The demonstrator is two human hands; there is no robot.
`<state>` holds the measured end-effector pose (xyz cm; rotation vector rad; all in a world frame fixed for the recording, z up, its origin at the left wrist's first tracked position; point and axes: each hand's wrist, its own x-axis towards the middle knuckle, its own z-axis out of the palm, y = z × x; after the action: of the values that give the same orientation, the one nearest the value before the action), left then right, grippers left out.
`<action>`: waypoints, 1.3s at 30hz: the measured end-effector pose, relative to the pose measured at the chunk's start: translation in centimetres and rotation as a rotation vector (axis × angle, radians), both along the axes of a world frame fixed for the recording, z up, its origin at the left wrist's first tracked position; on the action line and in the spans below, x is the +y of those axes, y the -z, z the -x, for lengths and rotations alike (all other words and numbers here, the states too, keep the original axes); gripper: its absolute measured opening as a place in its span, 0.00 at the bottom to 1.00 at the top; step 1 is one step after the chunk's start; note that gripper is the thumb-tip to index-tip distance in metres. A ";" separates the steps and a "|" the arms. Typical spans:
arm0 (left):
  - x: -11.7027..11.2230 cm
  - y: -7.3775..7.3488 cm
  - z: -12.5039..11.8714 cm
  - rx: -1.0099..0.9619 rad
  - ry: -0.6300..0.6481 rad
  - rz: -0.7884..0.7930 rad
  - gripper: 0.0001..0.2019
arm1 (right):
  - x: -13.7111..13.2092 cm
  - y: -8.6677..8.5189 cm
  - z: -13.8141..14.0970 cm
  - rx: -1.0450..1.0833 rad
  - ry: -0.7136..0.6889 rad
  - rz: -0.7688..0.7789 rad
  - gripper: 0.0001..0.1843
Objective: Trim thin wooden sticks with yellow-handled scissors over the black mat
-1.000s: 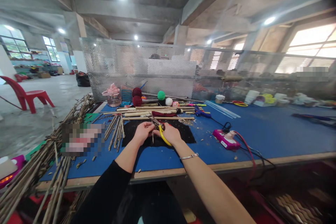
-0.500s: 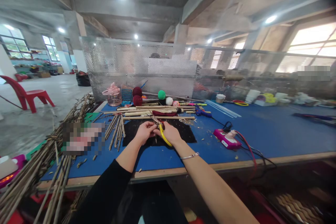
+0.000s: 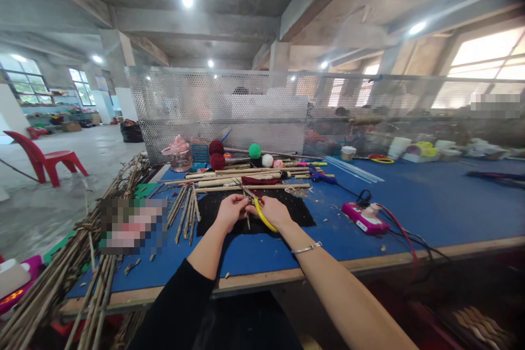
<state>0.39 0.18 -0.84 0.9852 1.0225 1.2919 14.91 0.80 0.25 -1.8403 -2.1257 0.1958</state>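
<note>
Yellow-handled scissors (image 3: 264, 216) sit in my right hand (image 3: 275, 212), which is closed around them with the blades pointing up and to the left. My left hand (image 3: 230, 212) is closed in a pinch on a thin stick (image 3: 248, 222), whose lower end shows between the two hands. The fingertips of both hands nearly meet, so the stick's middle is hidden. Beneath them lies a black cloth (image 3: 299, 211) on the blue tabletop. Short cut sticks (image 3: 189, 213) lie left of my left hand, and longer pale sticks (image 3: 229, 179) lie just beyond the cloth.
Yarn balls, one green (image 3: 255, 151) and others dark red (image 3: 216, 147), sit at the back before a perforated metal screen (image 3: 213, 104). A blue glue gun (image 3: 322, 175) and a magenta power strip (image 3: 365, 219) with cords lie to the right. Bundled twigs (image 3: 61, 262) overhang the left edge.
The view has shifted slightly, so the table sits a little lower and farther right. More of the thin stick shows below my fingers. Both hands keep their holds.
</note>
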 end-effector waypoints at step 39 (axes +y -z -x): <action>-0.5 0.9 -1.1 -0.242 -0.107 -0.084 0.12 | -0.6 1.9 -1.1 0.193 0.189 -0.133 0.24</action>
<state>1.48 -0.28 -1.78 0.8215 0.8493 1.5131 15.99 0.16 -1.62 -1.8507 -1.7811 0.1753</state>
